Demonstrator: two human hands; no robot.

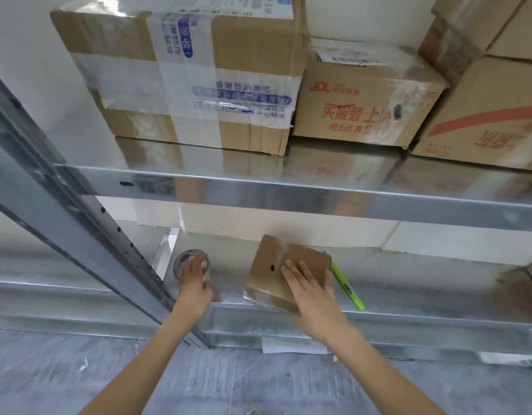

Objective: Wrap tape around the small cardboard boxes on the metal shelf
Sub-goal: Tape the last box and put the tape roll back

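On the lower shelf (408,298), the tape roll (185,260) lies left of the small box (284,266), the marker (347,287) right.

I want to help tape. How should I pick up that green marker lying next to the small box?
Pinch the green marker across its thin middle from above. It lies flat on the metal shelf, its right side free; the small box crowds its left.

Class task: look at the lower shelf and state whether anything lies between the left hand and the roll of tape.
Nothing visible does. The left hand already touches the roll of tape; the small cardboard box lies apart, under the right hand.
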